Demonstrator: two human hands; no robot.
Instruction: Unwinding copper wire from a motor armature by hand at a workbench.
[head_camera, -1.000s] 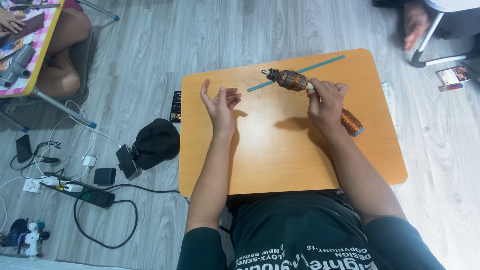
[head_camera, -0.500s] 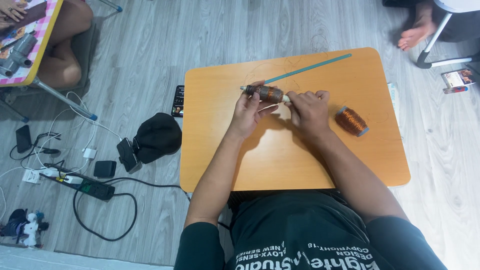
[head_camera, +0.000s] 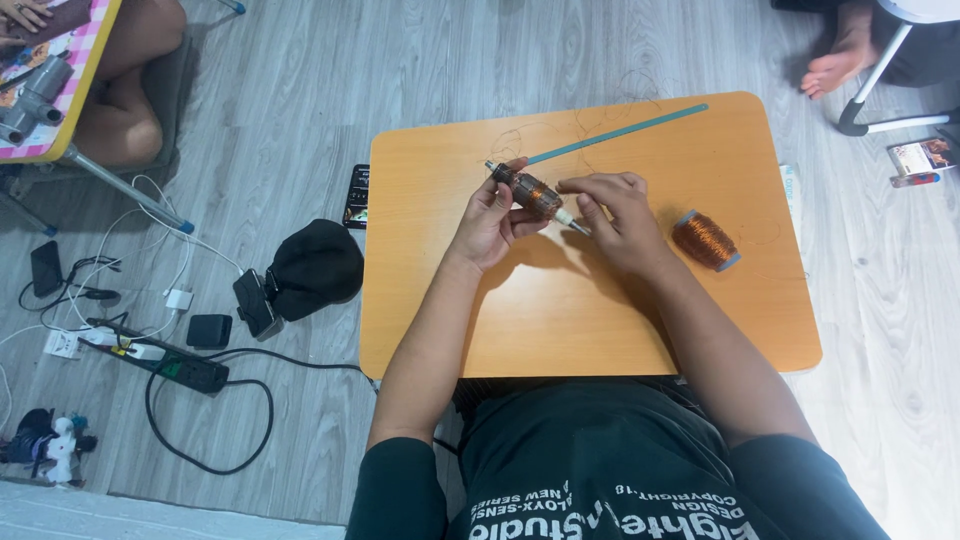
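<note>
Over a low orange table (head_camera: 600, 330) set on a grey plank floor, we hold a small copper-wound motor armature (head_camera: 533, 193) between both hands, lifted just above the tabletop and tilted, its shaft running from upper left to lower right. Our left hand (head_camera: 490, 222) cradles the wound body, thumb and fingers curled around it. Our right hand (head_camera: 618, 215) meets the lower shaft end, its fingertips drawn together in a pinch there. Just right of that hand lies a spool of copper wire (head_camera: 706, 240) on its side on the table. A slim teal rod (head_camera: 620, 133) rests diagonally near the far edge, with loose strands of fine wire around it. On the floor to our left sit a black cap (head_camera: 315, 265), a power strip (head_camera: 165, 362) and tangled cables.
</note>
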